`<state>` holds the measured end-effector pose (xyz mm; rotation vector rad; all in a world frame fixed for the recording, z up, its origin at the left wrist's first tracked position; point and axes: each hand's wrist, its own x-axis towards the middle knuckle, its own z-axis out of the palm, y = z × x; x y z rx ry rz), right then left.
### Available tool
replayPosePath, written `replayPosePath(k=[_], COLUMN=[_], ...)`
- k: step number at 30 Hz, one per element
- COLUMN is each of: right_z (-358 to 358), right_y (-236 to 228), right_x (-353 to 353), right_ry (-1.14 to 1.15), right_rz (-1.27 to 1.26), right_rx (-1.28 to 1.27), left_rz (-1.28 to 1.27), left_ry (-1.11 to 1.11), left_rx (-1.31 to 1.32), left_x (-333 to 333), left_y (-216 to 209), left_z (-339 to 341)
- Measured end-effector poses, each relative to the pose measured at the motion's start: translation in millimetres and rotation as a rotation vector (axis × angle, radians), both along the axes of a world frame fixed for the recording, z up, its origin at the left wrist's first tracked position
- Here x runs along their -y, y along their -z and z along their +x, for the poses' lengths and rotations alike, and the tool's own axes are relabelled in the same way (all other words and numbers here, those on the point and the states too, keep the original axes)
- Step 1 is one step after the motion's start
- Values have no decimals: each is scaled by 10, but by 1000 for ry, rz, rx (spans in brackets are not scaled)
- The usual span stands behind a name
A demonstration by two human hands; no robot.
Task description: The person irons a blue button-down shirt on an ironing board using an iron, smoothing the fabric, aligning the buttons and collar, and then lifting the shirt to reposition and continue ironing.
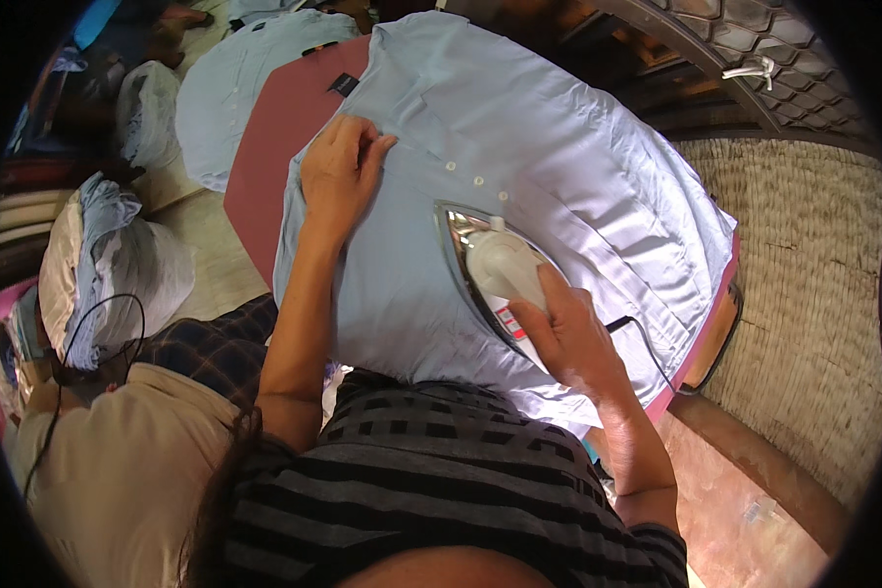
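In our right grip (576,338), closed firmly round the handle, is the iron (505,265), just ahead and left, on the pale blue shirt (387,265) that spreads beneath both grips. Right beside this grip, the cord (647,345) curves toward the edge of the ironing board (272,147); we think it could drag the cloth if it catches there. Ahead, past the iron's edge, the buttons (478,181) could snag the plate if it swings right. To the grip's right, loose folds (637,181) may become hard creases if pressed unsmoothed. Farther off, the left grip (339,174) lies roughly where the iron's tip points, so a long stroke could burn it, supposing the plate is hot.

As for pose, our right forearm slants in from the lower right, thumb along the handle's near side. Our left forearm reaches farther forward, knuckles up, fingers curled; thumb and forefinger sit close, but we cannot tell whether they pinch cloth.
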<state>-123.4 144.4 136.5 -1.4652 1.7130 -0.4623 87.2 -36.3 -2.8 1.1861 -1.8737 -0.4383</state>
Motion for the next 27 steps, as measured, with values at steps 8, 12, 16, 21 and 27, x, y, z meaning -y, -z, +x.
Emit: replayPosePath(k=[8,12,16,21,27], right_z=[-463,-413,-356,-376,-320], right_y=[-72,-37,195,266,235], right_x=[-594,-497,-331,-82,-88], right_ry=[243,322,271,334,398], right_rz=[-55,-82,-158,-180,-119], right_rx=[14,84,-13,66,151], left_rz=[-176,-121,-31,-4,19], left_ry=[4,167,37,44,36], left_rx=[233,306,508,507,459], left_x=[-313,-672,-679,-679,-757], left_y=[-233,-121,97,63,58], left_z=[-294,-631,-613,-533,-490])
